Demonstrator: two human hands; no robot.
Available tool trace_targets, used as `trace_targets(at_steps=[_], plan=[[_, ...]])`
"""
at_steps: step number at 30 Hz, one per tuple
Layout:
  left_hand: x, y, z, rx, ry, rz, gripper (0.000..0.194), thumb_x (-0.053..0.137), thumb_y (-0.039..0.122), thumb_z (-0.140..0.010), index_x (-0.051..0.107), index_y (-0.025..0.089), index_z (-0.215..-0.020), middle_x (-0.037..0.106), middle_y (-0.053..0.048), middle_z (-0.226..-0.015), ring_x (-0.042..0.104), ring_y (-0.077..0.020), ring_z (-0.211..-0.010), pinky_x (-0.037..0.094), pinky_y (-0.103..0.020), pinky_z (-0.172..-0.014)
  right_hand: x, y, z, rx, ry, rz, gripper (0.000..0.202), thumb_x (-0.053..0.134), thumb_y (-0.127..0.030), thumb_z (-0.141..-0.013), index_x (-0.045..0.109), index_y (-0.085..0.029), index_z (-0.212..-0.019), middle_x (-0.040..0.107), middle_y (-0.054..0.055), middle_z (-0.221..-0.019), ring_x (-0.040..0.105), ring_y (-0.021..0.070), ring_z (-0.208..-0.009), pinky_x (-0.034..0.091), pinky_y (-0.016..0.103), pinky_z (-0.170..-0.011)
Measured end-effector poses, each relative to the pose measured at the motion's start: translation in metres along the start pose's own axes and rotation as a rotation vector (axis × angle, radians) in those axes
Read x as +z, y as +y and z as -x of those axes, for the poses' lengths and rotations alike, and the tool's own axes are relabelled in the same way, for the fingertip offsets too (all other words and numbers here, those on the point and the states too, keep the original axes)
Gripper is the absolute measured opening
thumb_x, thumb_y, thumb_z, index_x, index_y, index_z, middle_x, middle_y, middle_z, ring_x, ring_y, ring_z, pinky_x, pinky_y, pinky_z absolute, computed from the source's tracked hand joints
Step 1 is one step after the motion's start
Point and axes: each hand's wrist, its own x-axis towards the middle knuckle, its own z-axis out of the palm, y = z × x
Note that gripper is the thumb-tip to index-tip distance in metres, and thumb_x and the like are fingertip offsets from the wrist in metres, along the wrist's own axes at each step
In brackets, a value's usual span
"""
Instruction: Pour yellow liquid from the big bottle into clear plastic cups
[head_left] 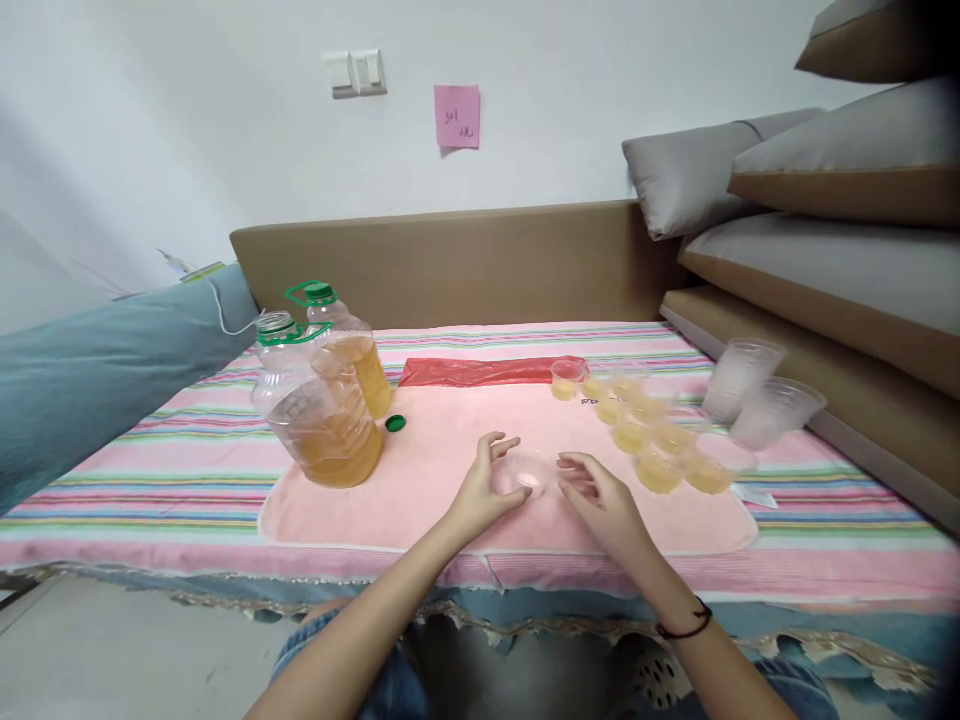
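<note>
A clear, shallow plastic cup [529, 480] sits on the pink mat in front of me. To its left, my left hand [487, 487] is open, thumb and fingers spread in a C round the rim; the thumb tip overlaps the cup, and I cannot tell if it presses on it. On the other side, my right hand [600, 493] is open too, with bent fingers close to the rim and no grip on it. Beyond that hand stand several clear cups of yellow liquid [660, 470], some with see-through lids.
At left stand an uncapped jug [330, 440] of amber liquid and a capped jug [367, 360]. A green cap [395, 424] lies beside them. A red plastic bag [487, 372] lies behind the pink mat [435, 430]. Stacked clear cups [739, 380] lie right, near piled cushions [832, 260].
</note>
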Motion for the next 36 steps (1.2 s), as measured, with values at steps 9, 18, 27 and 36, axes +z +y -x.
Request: trace_targets(at_steps=[9,18,27,36], plan=[[-0.015,0.012,0.006,0.055,0.064,0.063,0.074,0.07,0.023,-0.072,0.034,0.025,-0.136,0.04,-0.015,-0.149,0.039,-0.0245,-0.138,0.032,-0.045,-0.111,-0.014,0.012,-0.006,-0.019,0.074,0.061,0.03,0.062,-0.039,-0.077,0.064,-0.021,-0.102,0.072,0.01,-0.107,0.068,0.025,-0.091,0.054,0.045,-0.081],[-0.098,0.014,0.015,0.143,0.705,-0.122,0.04,0.041,0.038,-0.095,0.068,0.021,-0.069,0.068,-0.006,-0.112,0.051,-0.0206,-0.123,0.032,-0.041,-0.11,-0.005,-0.023,0.009,-0.684,0.242,0.383,0.037,0.062,-0.018,-0.079,0.062,-0.027,-0.115,0.068,0.008,-0.114,0.059,0.0285,-0.114,0.043,0.053,-0.101],[-0.166,0.004,0.052,0.224,1.298,-0.237,0.023,0.033,0.033,-0.096,0.051,0.023,-0.106,0.053,-0.007,-0.122,0.048,-0.02,-0.123,0.034,-0.039,-0.108,0.138,-0.071,-0.017,-0.365,-0.166,-0.077,0.046,0.067,-0.029,-0.078,0.057,-0.026,-0.122,0.062,0.009,-0.127,0.056,0.0264,-0.119,0.044,0.051,-0.103],[-0.223,-0.051,0.063,-0.181,1.129,0.049,0.041,0.034,0.053,-0.092,0.046,0.023,-0.118,0.058,-0.008,-0.121,0.056,-0.0191,-0.115,0.045,-0.033,-0.093,0.283,-0.099,-0.068,-0.303,-0.413,-0.395,0.115,0.088,-0.037,-0.053,0.023,-0.026,-0.148,0.043,0.015,-0.147,0.04,0.0274,-0.137,0.036,0.048,-0.111]])
